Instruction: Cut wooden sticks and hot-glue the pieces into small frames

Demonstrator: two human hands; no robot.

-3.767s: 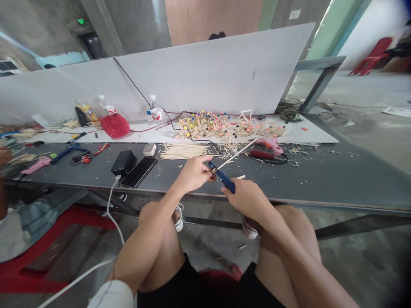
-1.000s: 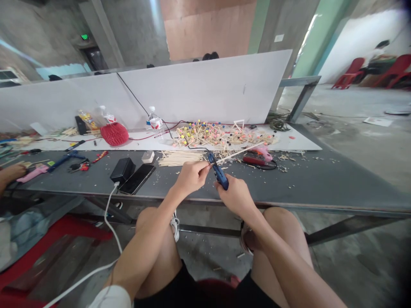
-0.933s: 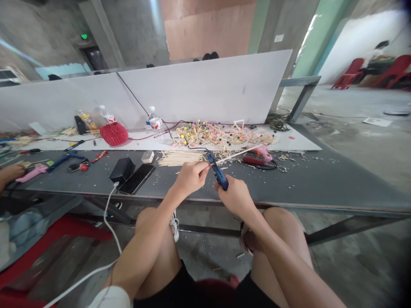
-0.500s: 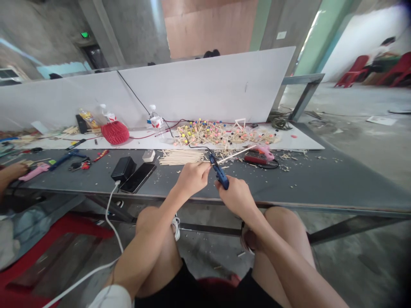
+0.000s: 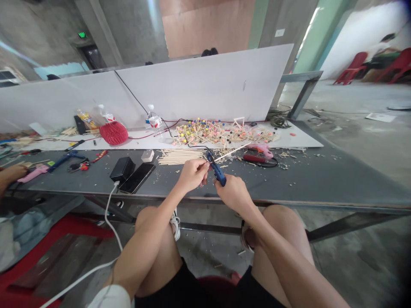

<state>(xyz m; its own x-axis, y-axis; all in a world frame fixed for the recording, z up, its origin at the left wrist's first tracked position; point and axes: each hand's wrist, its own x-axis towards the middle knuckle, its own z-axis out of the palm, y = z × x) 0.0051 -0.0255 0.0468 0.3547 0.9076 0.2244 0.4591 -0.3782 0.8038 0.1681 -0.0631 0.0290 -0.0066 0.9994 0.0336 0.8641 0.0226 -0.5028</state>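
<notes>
My left hand (image 5: 192,173) pinches the near end of a thin wooden stick (image 5: 231,152) that slants up and to the right over the grey table (image 5: 321,179). My right hand (image 5: 233,193) is closed round the handles of blue-handled cutters (image 5: 215,168), whose jaws sit on the stick right beside my left fingertips. Both hands hover over the table's front edge, above my knees. Just beyond them lies a bundle of loose sticks (image 5: 181,156).
A heap of sticks with coloured beads (image 5: 221,132) lies on the white board (image 5: 302,139), with a pink glue gun (image 5: 263,149) beside it. A black phone (image 5: 137,178), black box (image 5: 122,169), red woven object (image 5: 114,132) and bottle (image 5: 153,121) stand left. Another person's hand (image 5: 11,173) rests far left.
Both hands have kept their grip on the stick and cutters, shifting slightly away from me over the table. The view has swung a little.
</notes>
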